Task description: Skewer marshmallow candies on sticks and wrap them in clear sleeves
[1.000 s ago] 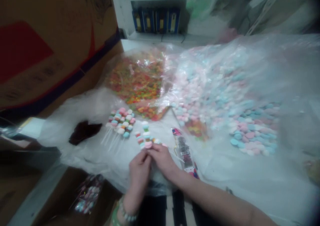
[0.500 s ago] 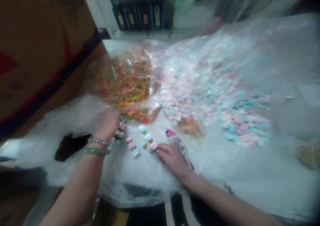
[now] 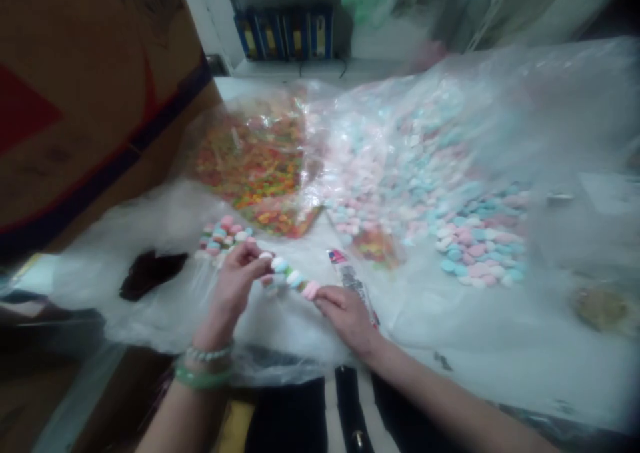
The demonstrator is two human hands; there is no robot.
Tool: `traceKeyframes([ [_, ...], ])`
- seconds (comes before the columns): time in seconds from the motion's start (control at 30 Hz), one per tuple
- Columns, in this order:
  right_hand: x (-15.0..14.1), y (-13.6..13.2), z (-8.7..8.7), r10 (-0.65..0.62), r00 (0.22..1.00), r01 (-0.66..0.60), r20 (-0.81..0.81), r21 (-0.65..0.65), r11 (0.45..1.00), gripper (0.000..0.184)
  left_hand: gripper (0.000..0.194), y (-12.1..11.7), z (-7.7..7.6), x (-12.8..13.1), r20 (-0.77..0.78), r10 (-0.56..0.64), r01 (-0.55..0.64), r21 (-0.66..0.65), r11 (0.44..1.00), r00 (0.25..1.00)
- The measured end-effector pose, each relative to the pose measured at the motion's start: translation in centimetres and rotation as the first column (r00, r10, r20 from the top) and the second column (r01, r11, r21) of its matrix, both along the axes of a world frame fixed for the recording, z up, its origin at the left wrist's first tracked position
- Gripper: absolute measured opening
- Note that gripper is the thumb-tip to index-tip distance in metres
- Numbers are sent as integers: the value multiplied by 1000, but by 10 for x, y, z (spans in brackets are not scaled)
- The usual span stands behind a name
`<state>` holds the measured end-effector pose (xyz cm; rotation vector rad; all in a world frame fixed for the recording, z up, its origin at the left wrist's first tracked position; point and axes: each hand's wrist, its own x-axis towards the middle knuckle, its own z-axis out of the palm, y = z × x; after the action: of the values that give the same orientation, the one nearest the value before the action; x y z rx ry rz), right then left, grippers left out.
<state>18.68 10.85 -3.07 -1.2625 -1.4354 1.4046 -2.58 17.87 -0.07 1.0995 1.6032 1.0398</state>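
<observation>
Item: pastel candy skewer [image 3: 293, 278], held off desk at 6 o'clock, pinched narrow by left hand [image 3: 235, 289]; right hand [image 3: 345, 316] narrow, fingertips [image 3: 320, 294] on its pink end. More skewers [image 3: 223, 235] on plastic sheet [image 3: 150, 326], approx. 11 o'clock.

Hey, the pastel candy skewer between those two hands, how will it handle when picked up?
The pastel candy skewer probably feels light for its size, as the discs look soft and airy. Held between the left hand and right hand, it looks straight, so likely fairly stiff. Its round discs could let it roll if laid down.
</observation>
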Motion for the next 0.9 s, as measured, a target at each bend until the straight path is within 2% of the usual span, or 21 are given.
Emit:
traceKeyframes([
  [0.07, 4, -9, -1, 3, 999, -2, 44, -16, 1000, 20, 32, -28, -9, 5, 171, 90, -84, -38, 996, 981],
  [0.1, 6, -13, -2, 3, 998, -1, 68, -30, 1000, 20, 32, -40, -14, 5, 161, 147, -141, -45, 989, 976],
  [0.17, 12, -20, -4, -17, 994, 24, 110, -64, 998, 21, 30, -60, -25, -2, -40, 213, -214, -18, 977, 976],
  [0.23, 18, -26, -7, -61, 989, 76, 138, -108, 991, 22, 26, -74, -33, -11, -350, 160, -173, -4, 985, 923],
  [0.3, 23, -29, -9, -104, 984, 126, 145, -149, 981, 22, 26, -81, -40, -18, -581, 39, -75, -38, 996, 813],
  [0.4, 26, -32, -8, -150, 980, 171, 132, -165, 971, 21, 30, -84, -44, -19, -775, -66, 28, -62, 998, 629],
  [0.5, 30, -34, -4, -200, 976, 213, 91, -173, 962, 20, 33, -83, -42, -15, -915, 12, 61, 40, 997, 403],
  [0.57, 35, -33, -5, -263, 964, 265, 35, -199, 944, 20, 33, -85, -39, -10, -943, 95, 80, 126, 989, 318],
  [0.6, 38, -32, -6, -304, 953, 297, -1, -217, 930, 20, 32, -87, -38, -6, -938, 121, 84, 157, 984, 325],
  [0.67, 44, -28, -10, -396, 915, 367, -76, -250, 896, 21, 28, -90, -36, 9, -892, 102, 96, 160, 982, 440],
  [0.73, 50, -23, -13, -478, 868, 429, -137, -279, 859, 22, 24, -92, -35, 35, -794, -53, 184, 75, 980, 606],
  [0.77, 53, -21, -14, -506, 848, 450, -158, -290, 845, 21, 24, -93, -35, 51, -734, -171, 265, 14, 964, 658],
  [0.8, 55, -19, -15, -525, 834, 463, -172, -299, 834, 20, 26, -93, -36, 68, -687, -283, 348, -46, 936, 669],
  [0.83, 56, -17, -14, -535, 825, 470, -180, -306, 828, 20, 30, -93, -36, 86, -672, -361, 407, -95, 908, 647],
  [0.9, 59, -16, -12, -535, 823, 468, -189, -306, 829, 20, 34, -94, -37, 118, -739, -401, 479, -120, 869, 542],
])
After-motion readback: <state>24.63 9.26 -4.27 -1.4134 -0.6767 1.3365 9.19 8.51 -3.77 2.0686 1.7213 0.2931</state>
